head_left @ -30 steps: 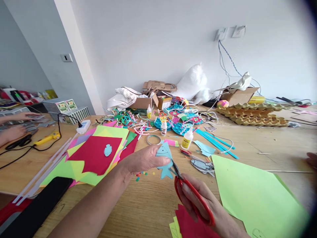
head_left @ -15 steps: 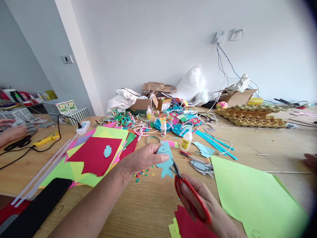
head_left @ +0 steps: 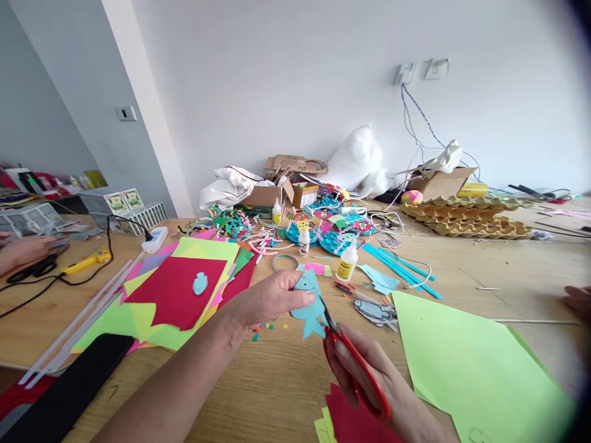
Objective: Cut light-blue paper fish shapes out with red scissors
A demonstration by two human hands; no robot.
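Between the thumb and fingers of my left hand (head_left: 272, 299) is a light blue paper fish (head_left: 312, 312) with a drawn eye and mouth line; its tail points down toward me. My right hand (head_left: 364, 363) grips red-handled scissors (head_left: 357, 363), their blades at the right edge of the blue paper. Small coloured paper dots (head_left: 264, 331) lie on the table by my left wrist. A grey drawn fish cutout (head_left: 375, 311) rests to the right of the blades. Red paper (head_left: 355, 418) lies beneath my right hand.
Stacked coloured paper (head_left: 173, 286) with a small blue cutout lies left. A glue bottle (head_left: 346, 261) stands beyond my hands. Green paper (head_left: 471, 357) covers the right. A black phone-like slab (head_left: 69, 387) sits near left. Another person's hand (head_left: 28, 251) is at far left.
The blue fish has tilted slightly, its tail shifting right and down toward the scissors. My left hand has moved a little right and down; the scissors remain at the paper's right edge.
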